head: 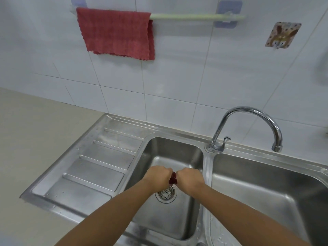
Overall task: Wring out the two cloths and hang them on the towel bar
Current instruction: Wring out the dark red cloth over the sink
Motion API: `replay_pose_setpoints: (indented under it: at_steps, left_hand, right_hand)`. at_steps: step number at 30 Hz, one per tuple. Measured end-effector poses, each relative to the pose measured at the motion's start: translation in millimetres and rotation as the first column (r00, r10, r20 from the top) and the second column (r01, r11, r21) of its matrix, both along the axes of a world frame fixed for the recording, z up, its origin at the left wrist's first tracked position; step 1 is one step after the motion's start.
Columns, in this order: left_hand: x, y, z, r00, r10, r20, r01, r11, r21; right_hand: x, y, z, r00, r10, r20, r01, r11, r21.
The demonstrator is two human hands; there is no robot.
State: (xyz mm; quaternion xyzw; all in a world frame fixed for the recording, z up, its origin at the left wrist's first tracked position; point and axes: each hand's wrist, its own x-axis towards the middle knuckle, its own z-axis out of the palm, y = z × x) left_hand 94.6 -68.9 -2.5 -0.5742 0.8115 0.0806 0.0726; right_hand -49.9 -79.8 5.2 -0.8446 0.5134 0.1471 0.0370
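Head view, item one: dark red cloth [173, 178], twisted into a tight wad between your two fists, held above the drain strainer [166, 193] of the left sink basin [177, 151]; only a short stretch of it shows between the knuckles. Your left hand [158, 175] has its grip clamped around one end of that cloth, fingers curled under and out of sight. Your right hand [189, 178] has its grip clamped around the other end, the fists nearly touching. Both bare forearms reach in from the lower edge. Item two: red cloth [115, 32], draped over the left part of the pale green towel bar [195, 16] on the tiled wall [177, 77], hanging flat with a folded layer showing along its right edge; the right part of the bar is bare. Surroundings: ribbed steel drainboard [99, 162] to the left of the basin, with scattered water drops; right sink basin [266, 189] beside it; chrome gooseneck faucet [248, 128] standing behind the divider, spout over the right basin; beige desk [26, 139] to the far left; patterned adhesive hook [282, 35] on the wall, right of the bar.
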Motion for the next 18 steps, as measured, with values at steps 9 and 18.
replay_pose_setpoints:
  at_steps: [9, 18]
  left_hand:
    - [-6.7, -1.9, 0.5, 0.995, 0.099, 0.013, -0.099, 0.983, 0.154]
    - [20.2, 4.2, -17.1, 0.964, 0.208, -0.163, -0.202, 0.978, 0.052]
  right_hand:
    - [-1.5, -2.9, -1.5, 0.998, 0.067, 0.002, -0.067, 0.997, -0.04]
    - [5.7, 0.4, 0.8, 0.912, -0.262, 0.315, 0.163, 0.938, 0.306]
